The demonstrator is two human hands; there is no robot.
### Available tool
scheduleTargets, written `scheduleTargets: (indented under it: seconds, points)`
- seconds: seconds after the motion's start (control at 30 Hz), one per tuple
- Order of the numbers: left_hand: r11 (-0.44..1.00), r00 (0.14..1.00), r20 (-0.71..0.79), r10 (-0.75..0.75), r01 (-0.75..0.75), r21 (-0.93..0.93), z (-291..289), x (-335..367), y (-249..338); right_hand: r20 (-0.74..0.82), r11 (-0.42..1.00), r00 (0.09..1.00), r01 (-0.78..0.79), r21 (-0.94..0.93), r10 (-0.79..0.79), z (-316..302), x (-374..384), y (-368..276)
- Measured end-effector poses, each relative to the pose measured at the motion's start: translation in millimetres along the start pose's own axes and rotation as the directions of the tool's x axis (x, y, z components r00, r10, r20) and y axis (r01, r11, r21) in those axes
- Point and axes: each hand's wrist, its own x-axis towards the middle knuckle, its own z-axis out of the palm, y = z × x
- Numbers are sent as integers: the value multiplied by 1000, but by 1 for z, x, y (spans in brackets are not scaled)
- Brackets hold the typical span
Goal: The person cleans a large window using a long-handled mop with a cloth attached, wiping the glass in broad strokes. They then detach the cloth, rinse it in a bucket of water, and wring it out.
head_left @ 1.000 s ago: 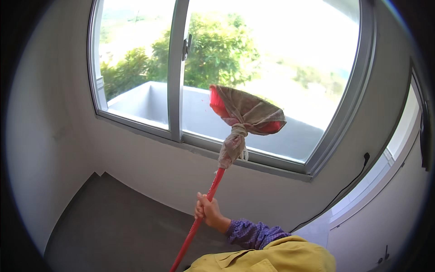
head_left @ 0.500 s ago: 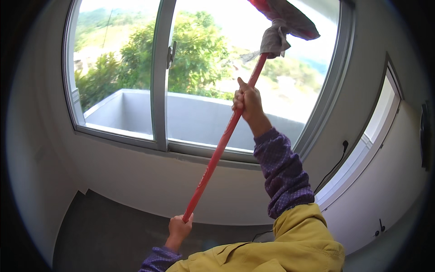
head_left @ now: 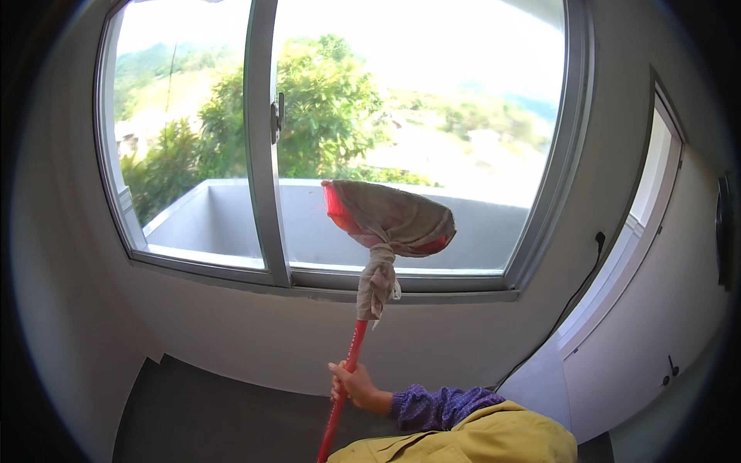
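My right hand (head_left: 354, 384) is closed around the red handle of a broom (head_left: 356, 345), a little below its head. A greyish-pink cloth (head_left: 401, 216) wraps the broom head and is knotted round the top of the handle. Some red of the head shows at the cloth's left end and lower edge. The head stands in front of the lower part of the right window pane (head_left: 471, 174); whether it touches the glass I cannot tell. The lower handle runs out of view at the bottom edge. My left hand is out of view.
A grey metal frame (head_left: 261, 154) with a latch (head_left: 277, 118) divides the sliding window. Below it run the sill and white wall (head_left: 231, 332), then dark floor (head_left: 201, 417). On the right are a white door (head_left: 641, 309) and a black cord (head_left: 571, 305).
The wrapped broom head has come down from the top right of the window to its lower middle. My right hand has lowered with the handle, and my left hand has left the view.
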Motion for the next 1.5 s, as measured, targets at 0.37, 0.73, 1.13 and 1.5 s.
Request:
scheduleTargets:
  seconds: [0.37,0.73,1.13,1.5]
  points:
    - [894,814,-381,438,-439,91,-89,75,213,-10,752,754,655,-70,-657,13,51,-277]
    - [672,640,-233,732,-734,95,-85,105,326,-119,445,431,829,-339,-894,-77,40,-356]
    - [897,901,-44,431,-422,132,-71,166,151,-352,693,603,677,-250,-716,-102,45,-115]
    - [500,564,-363,742,-826,-260,-161,146,310,-173,323,275,852,-413,-946,3,68,-365]
